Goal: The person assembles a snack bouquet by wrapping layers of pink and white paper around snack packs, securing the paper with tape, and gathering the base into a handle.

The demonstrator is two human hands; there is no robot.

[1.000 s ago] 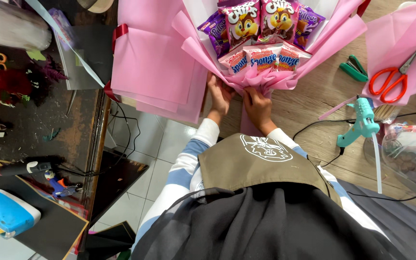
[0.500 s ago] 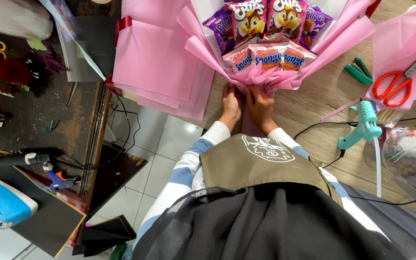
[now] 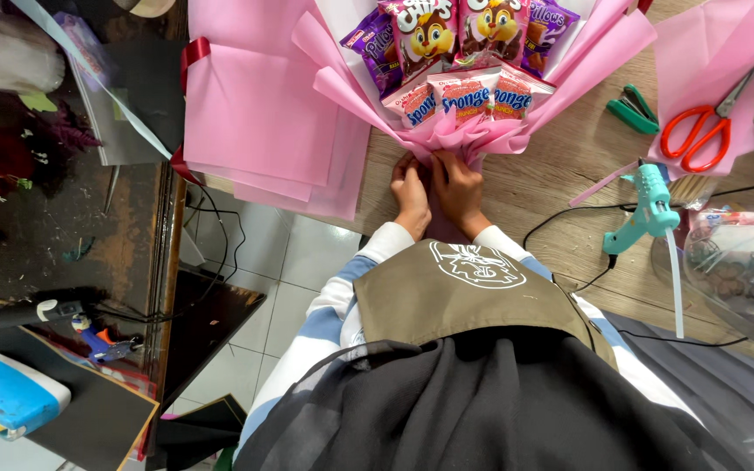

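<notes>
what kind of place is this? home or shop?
Probably a small gift or craft workshop. Both hands, left hand and right hand, grip the base of a snack bouquet wrapped in pink paper, on a wooden table with a glue gun, red scissors and stacked pink sheets.

You wear a long-sleeved top striped white and pale blue, its white cuffs ending at your bare left hand (image 3: 412,194) and right hand (image 3: 458,185), under an olive-brown apron with a white round emblem at twelve o'clock, over dark cloth below.
</notes>
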